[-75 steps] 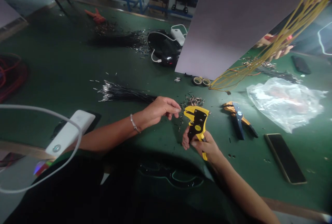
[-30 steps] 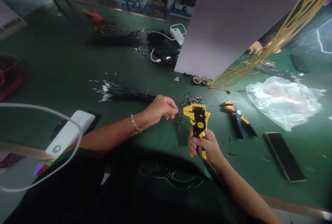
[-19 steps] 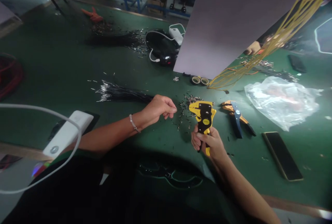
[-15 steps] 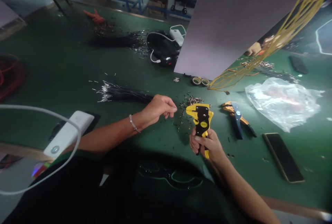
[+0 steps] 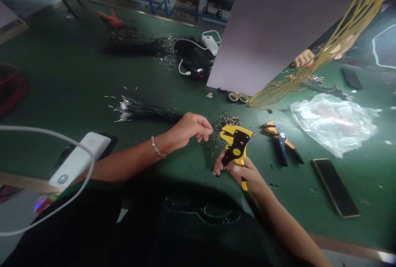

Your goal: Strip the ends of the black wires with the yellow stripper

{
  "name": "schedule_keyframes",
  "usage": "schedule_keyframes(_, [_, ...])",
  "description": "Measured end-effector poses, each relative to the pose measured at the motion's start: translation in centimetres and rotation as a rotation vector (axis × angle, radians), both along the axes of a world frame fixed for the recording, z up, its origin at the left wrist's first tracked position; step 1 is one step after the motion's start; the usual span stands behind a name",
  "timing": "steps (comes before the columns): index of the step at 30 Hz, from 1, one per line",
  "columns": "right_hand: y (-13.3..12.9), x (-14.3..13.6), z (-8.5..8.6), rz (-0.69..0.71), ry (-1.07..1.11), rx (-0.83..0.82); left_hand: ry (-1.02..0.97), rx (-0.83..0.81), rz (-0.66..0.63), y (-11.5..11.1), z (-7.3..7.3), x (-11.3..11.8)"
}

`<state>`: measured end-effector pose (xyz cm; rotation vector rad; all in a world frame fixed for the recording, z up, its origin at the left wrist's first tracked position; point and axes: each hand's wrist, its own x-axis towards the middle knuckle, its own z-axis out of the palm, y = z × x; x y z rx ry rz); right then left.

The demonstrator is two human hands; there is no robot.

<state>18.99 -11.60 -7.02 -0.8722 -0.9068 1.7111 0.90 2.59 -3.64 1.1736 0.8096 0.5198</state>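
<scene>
My left hand (image 5: 193,128) is pinched closed just left of the tool's jaws; whatever lies between its fingertips is too small to make out. Behind it a bundle of black wires (image 5: 148,111) lies on the green table, its silvery ends pointing left. My right hand (image 5: 244,170) is wrapped round the handles of a yellow and black wire stripper (image 5: 237,145), whose jaws face left and look parted. Beyond the tool lies a pile of small metal terminals (image 5: 230,119), with dark bits scattered around it.
Right of my right hand lie a blue and orange stripper (image 5: 281,138), a phone (image 5: 335,187) and a plastic bag (image 5: 337,122). A grey panel (image 5: 266,27) and yellow wires (image 5: 334,48) stand behind. A white power bank (image 5: 80,159) is at left. Another person's hand (image 5: 303,58) shows behind the panel.
The wire stripper has tilted and its jaws have parted, as my right hand's fingers have loosened and moved left. My left hand stays almost in place. The other person's hand has shifted slightly.
</scene>
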Motion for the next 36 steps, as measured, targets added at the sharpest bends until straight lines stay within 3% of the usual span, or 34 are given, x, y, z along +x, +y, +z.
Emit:
schedule_keyframes(16, [0.17,0.27,0.46,0.067,-0.007,-0.052,-0.006,0.061,-0.037,0.41,-0.68,-0.16])
schedule_keyframes(36, [-0.15,-0.10,0.68,0.045,-0.025,-0.035,-0.029,-0.044,-0.103,0.05,-0.37,-0.06])
